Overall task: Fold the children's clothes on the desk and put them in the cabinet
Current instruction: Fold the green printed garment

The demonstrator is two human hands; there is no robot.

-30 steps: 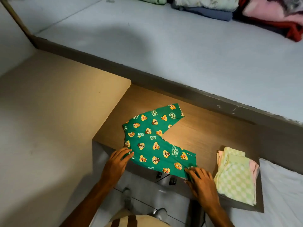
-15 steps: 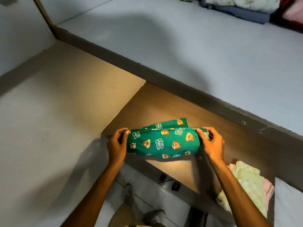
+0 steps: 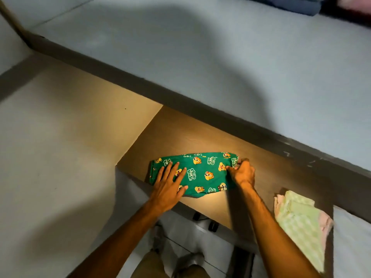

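Observation:
Green children's pants (image 3: 202,173) with a cartoon chipmunk print lie folded in half across the wooden desk (image 3: 180,135). My left hand (image 3: 169,184) rests flat on the pants' left part, fingers spread. At the pants' right end, my right hand (image 3: 242,171) pinches the fabric edge between its fingers. A folded stack of light green checked and pink clothes (image 3: 299,221) sits on the desk's right side, apart from both hands.
A grey ledge (image 3: 200,105) runs along the desk's far side, with a pale wall surface above. Piled fabrics (image 3: 297,5) lie at the top right. A white cushion or sheet (image 3: 353,241) borders the desk on the right. Below the desk edge are my legs.
Both hands lifted the spread green pants, folded one leg over the other and laid them back on the desk. The left hand now presses flat; the right still holds the edge.

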